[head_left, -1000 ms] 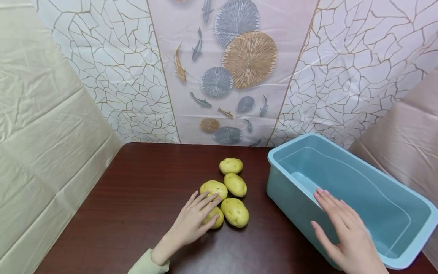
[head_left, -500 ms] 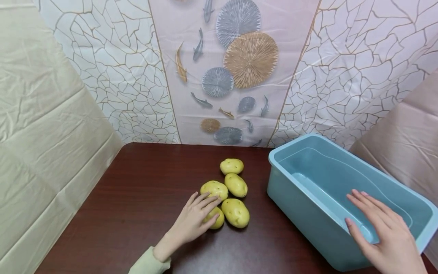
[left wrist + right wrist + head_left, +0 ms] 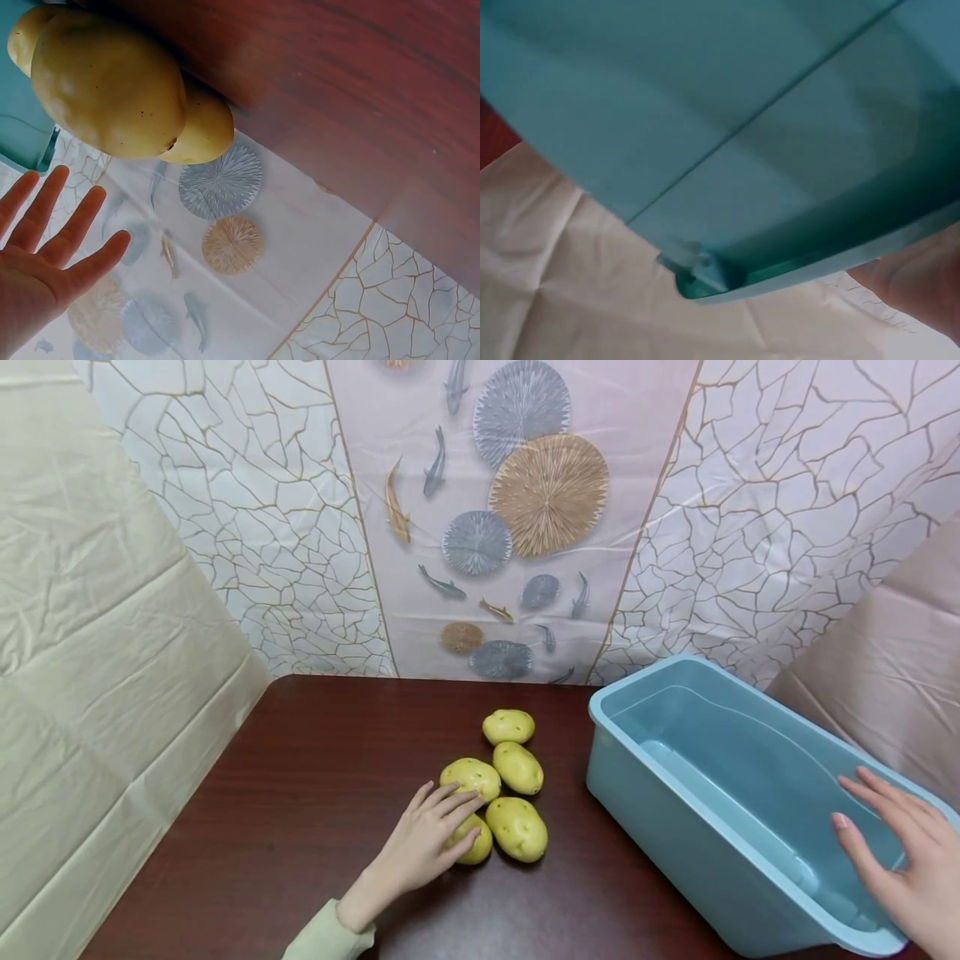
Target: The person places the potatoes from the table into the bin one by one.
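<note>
Holding nothing, fingers spread wide, my left hand (image 3: pixel 420 850) hovers over two of the five potatoes (image 3: pixel 468 770) on the table (image 3: pixel 322 810). A light touch seems best here, so none roll. I can't tell which way the front left potato (image 3: pixel 474 854) points. The far potato (image 3: pixel 508 727) lies long-ways left to right; the front right potato (image 3: pixel 517 829) slants, near end to my right. The blue bin (image 3: pixel 660 827) slants that way too. My right hand (image 3: pixel 926 868) is over it, thumb and fingers apart; I can't see if it touches.
</note>
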Motion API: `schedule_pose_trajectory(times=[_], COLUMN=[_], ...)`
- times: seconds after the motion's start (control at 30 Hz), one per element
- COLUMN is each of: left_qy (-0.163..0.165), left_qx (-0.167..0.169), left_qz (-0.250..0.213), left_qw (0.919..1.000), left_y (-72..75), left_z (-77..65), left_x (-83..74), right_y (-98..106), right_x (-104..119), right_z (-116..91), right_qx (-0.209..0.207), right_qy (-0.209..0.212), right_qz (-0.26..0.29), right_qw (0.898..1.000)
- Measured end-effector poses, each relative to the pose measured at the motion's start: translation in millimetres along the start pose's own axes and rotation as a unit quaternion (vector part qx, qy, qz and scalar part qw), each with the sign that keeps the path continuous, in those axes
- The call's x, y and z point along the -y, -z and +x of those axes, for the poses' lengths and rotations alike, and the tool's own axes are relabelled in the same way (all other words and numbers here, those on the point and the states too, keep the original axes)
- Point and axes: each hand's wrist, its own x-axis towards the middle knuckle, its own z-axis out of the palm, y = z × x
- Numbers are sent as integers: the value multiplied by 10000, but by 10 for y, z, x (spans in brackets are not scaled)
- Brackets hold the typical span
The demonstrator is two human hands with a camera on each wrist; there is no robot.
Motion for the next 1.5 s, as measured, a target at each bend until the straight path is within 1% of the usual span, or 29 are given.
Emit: schedule_pose_trajectory(times=[0.07,0.27,0.43,0.6,0.8,0.9,1.0,1.07,1.13,1.17,1.3,1.37,1.43,1.5], left_qy=[3,4,-7,-4,13,-4,13,48,83,98,145,147,143,126], left_qx=[13,114,126,171,313,363,432,491,548,571,626,646,669,691], left_qz=[-22,-24,7,10,42,72,88,113,132,136,132,132,124,142], left_qw=[10000,9999,9999,9999,9995,9993,9990,9987,9984,9982,9978,9977,9976,9974], left_y=[1,-12,-27,-58,-90,-101,-107,-111,-112,-112,-117,-125,-133,-141], left_z=[1,8,13,14,24,27,32,37,41,44,55,62,69,78], left_x=[4,20,37,68,100,110,117,122,126,129,140,150,161,176], right_y=[3,2,6,4,8,-18,-82,-124,-166,-181,-243,-257,-256,-235], right_x=[-69,-207,-283,-375,-505,-728,-1128,-1391,-1596,-1663,-1863,-1905,-1884,-1797], right_z=[5,28,59,64,107,73,-16,-65,-106,-114,-125,-112,-84,-43], right_qx=[57,426,915,1186,1275,1395,1533,1580,1649,1676,1897,1996,2086,2115], right_qy=[-94,-485,-867,-989,-1051,-1138,-1247,-1276,-1319,-1319,-1432,-1459,-1475,-1456], right_qz=[-81,-498,-949,-1100,-1150,-1281,-1499,-1573,-1650,-1632,-1653,-1640,-1641,-1621], right_qw=[9999,9967,9875,9819,9795,9753,9688,9665,9634,9633,9572,9550,9528,9528])
